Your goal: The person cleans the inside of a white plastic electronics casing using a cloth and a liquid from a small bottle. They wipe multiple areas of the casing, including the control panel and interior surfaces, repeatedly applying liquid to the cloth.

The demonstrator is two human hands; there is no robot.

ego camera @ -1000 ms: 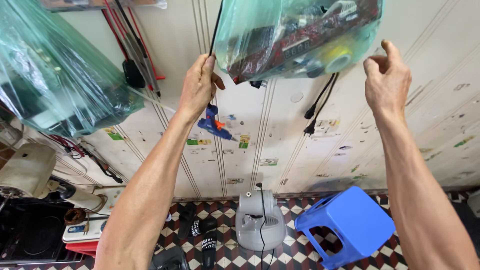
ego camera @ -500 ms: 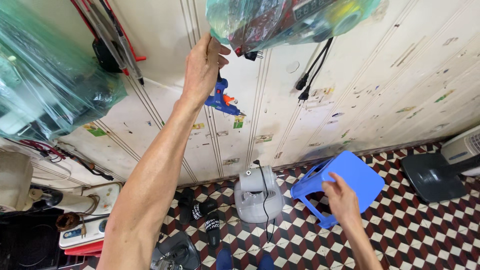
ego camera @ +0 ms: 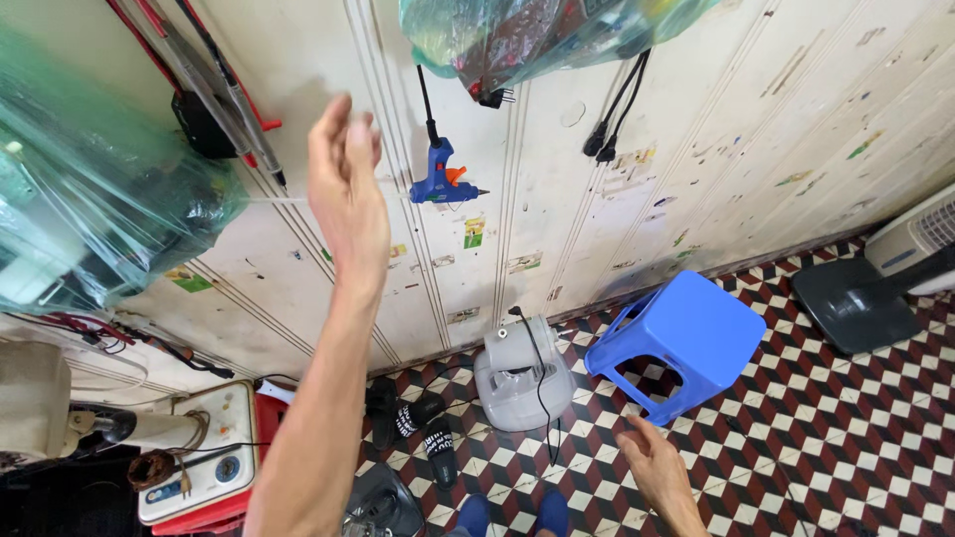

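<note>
Our left hand is raised, fingers loose and empty, beside the hanging glue gun; our right hand hangs open; a careless swipe could knock it off the wall

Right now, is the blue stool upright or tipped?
Upright: the blue stool stands with its flat seat up and its legs down on the checkered floor, beside the grey appliance.
</note>
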